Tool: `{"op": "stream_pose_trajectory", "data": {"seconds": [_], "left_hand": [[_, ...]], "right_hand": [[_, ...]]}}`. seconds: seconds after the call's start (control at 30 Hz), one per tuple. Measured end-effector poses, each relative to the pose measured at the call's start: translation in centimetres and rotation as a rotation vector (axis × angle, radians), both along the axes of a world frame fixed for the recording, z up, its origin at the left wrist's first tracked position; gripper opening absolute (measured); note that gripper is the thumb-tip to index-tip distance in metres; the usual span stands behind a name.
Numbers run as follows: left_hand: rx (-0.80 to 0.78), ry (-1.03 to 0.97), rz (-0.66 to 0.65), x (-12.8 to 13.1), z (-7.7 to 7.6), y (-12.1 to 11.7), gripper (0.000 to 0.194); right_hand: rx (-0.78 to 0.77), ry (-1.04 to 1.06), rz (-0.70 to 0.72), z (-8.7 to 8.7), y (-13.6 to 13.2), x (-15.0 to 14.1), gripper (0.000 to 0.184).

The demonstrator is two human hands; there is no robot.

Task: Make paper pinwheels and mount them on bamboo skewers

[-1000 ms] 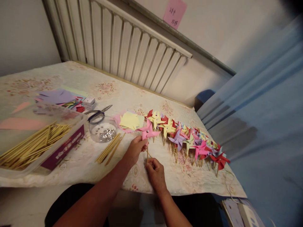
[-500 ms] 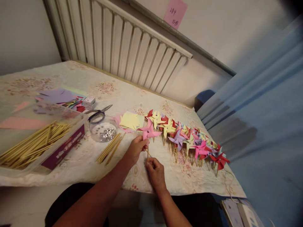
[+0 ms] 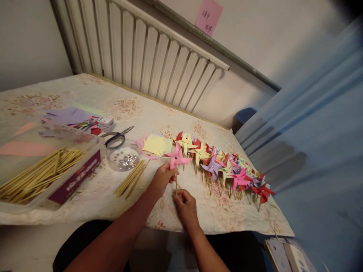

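Note:
Between my hands stands a pink paper pinwheel [image 3: 177, 157] on a thin wooden stick [image 3: 176, 184], with a dark pin at its centre. My left hand [image 3: 163, 177] is closed around the top of the stick, just below the paper blades. Lower down, my right hand [image 3: 185, 207] pinches the stick near its bottom end. Another thin stick end pokes out just above the right fingers. To the right, several finished pinwheels [image 3: 213, 167] in yellow, red, purple and pink stand in rows. A few loose sticks [image 3: 131, 179] lie left of my hands.
A clear round dish [image 3: 110, 162] holds metal pins. Scissors [image 3: 117, 136] and a small white box [image 3: 106, 121] lie behind it. A plastic bin [image 3: 93, 166] of sticks stands at left. Stacked yellow paper [image 3: 155, 144] lies behind my left hand. A blue curtain [image 3: 320, 143] hangs at right.
Almost nothing differs. The pinwheel and my left hand have shifted very slightly left and down; both hands keep their hold on the stick.

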State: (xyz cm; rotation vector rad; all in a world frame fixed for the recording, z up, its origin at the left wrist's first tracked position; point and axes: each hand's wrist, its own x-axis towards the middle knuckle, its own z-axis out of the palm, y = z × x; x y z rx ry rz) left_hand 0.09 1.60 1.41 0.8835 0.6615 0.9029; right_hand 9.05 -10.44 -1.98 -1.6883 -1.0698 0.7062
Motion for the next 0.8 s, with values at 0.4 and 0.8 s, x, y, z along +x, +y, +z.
{"op": "stream_pose_trajectory", "data": {"seconds": [0.4, 0.8], "left_hand": [[0.042, 0.005, 0.015, 0.0, -0.3, 0.2, 0.021], [0.056, 0.028, 0.017, -0.1, -0.1, -0.1, 0.019]], "right_hand": [[-0.041, 0.136, -0.060, 1.2, -0.3, 1.3, 0.022], [0.206, 0.083, -0.208, 6.6, 4.9, 3.6, 0.028]]}}
